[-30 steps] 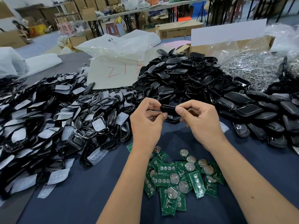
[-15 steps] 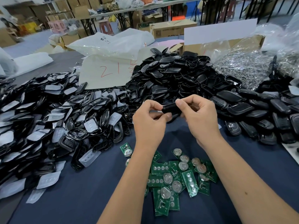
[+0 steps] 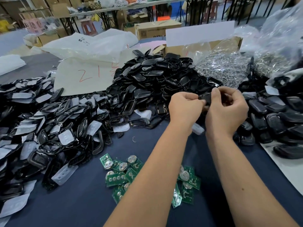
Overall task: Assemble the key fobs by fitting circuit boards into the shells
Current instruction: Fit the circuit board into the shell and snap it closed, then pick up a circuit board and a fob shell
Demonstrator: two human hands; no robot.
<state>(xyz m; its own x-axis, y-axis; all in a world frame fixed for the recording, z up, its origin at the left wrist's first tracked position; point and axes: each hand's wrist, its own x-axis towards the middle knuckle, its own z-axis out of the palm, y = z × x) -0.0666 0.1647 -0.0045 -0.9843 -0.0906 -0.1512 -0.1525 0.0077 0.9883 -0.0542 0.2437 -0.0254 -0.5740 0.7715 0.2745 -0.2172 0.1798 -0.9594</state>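
Key fob shell [image 3: 205, 97], light, stiff, slick plastic, pinched at opposite ends by left hand [image 3: 185, 108] and right hand [image 3: 227, 110].

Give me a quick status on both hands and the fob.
Left hand and right hand both pinch one black fob shell. Held above table, circuit boards below. Nothing in the way.

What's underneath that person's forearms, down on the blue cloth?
Green circuit boards with round silver battery clips lie in a loose heap on the blue cloth. The left forearm covers the heap's middle, so how many boards lie there cannot be seen.
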